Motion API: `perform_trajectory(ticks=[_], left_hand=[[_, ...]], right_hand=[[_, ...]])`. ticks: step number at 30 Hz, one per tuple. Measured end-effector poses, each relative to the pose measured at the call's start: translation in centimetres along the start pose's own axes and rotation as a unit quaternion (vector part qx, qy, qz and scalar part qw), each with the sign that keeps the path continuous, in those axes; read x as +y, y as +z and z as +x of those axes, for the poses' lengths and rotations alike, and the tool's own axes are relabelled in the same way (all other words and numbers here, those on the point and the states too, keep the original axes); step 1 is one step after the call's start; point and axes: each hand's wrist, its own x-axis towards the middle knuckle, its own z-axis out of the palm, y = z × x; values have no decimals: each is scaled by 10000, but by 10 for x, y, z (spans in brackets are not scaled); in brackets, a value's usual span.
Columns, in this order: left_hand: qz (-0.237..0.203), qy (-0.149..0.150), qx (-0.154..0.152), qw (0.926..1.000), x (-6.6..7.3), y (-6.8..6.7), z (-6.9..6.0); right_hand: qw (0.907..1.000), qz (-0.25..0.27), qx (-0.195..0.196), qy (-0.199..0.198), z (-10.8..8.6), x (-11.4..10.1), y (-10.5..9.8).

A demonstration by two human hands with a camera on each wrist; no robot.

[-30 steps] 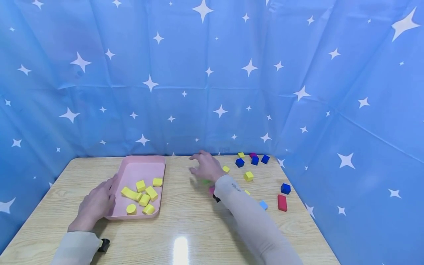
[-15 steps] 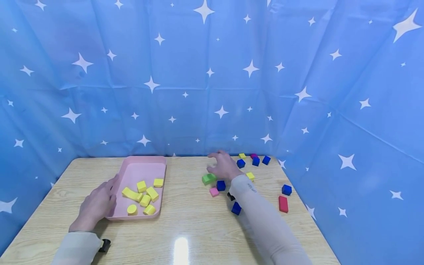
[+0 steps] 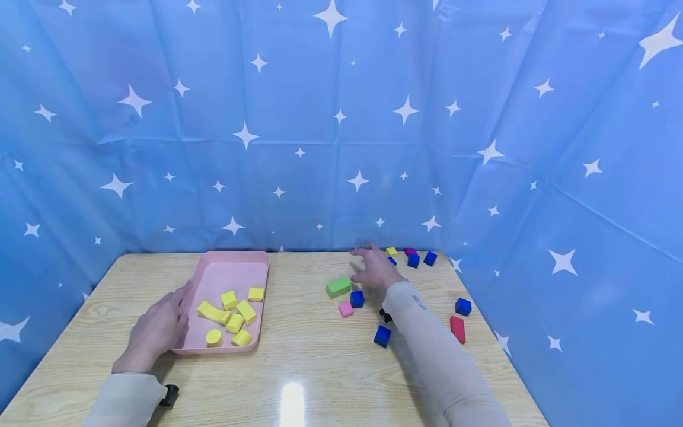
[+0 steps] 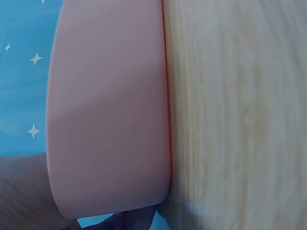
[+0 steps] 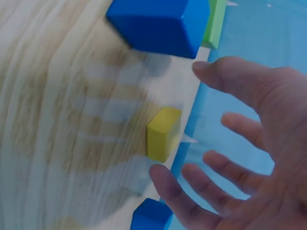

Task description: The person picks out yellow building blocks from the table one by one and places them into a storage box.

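My left hand holds the left rim of a pink tray; the tray's outer wall fills much of the left wrist view. Yellow blocks of several shapes lie in it. Near the table's back edge, my right hand hovers with fingers spread and nothing held. Seen from the right wrist, a yellow block on the table lies between thumb and fingers, apparently untouched. Just left of this hand in the head view are a green block and a dark blue cube.
A pink block and another blue cube lie nearer the front. At the back right are a yellow block, a magenta block and blue cubes. A red block lies near the table's right edge.
My right hand has moved right along the back of the table, uncovering the green, pink and blue blocks. Its arm now hides some yellow and light blue blocks. The left hand stays at the tray.
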Motion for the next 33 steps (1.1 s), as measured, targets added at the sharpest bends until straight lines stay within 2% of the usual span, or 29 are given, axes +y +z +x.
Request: perform_trajectory(ticks=[8,13,20,27,33], left_hand=[[-15,59,50,10000,0,-1,0],[-12,98,78,9999,0,-1,0],[-6,85,75,9999,-2,1,0],[-14,47,18,10000,-2,1,2],[-43,41,3,10000,-3,2,2]], right_hand=[[9994,-58,-318,-86,-3,6,-1],[9988,-152,-374,-269,-3,7,0],[9986,-219,-301,-375,-3,9,4],[9997,-138,-147,-111,-2,9,4],[9999,-63,-56,-130,-1,7,4]])
